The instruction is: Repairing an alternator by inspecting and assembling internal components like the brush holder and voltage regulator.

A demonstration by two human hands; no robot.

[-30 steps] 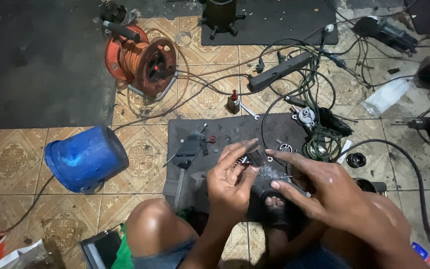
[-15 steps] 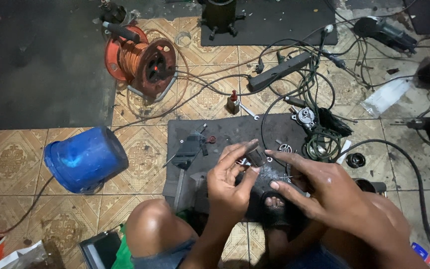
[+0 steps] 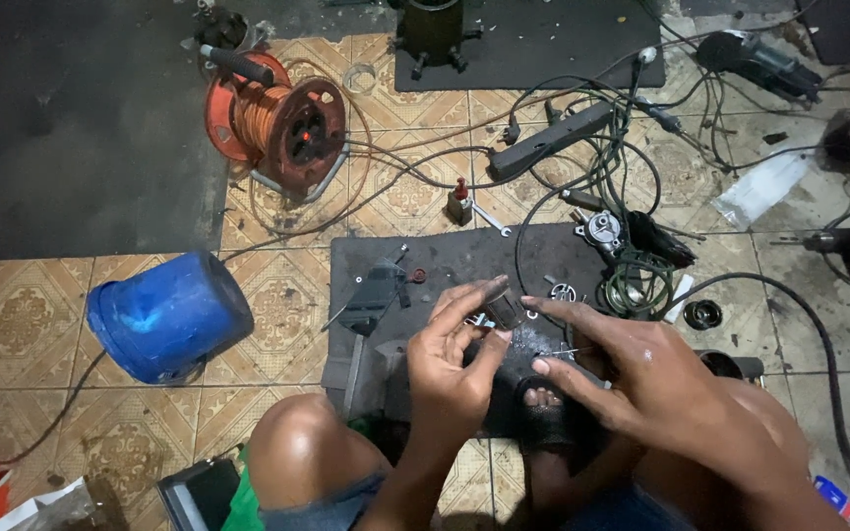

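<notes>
Above the dark mat (image 3: 445, 258), the left hand (image 3: 455, 369) pinches a small metal part (image 3: 504, 307); the right hand (image 3: 641, 379), fingers spread, touches it.

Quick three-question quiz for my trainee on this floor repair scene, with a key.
1. True or false: the left hand pinches a small dark cylindrical part.
2. Which lies left of the dark mat? A) blue bucket on its side B) orange cable reel C) power strip
3. Fill in: the right hand reaches with ____ fingers toward the part.

Key: 1 true; 2 A; 3 spread.
</notes>
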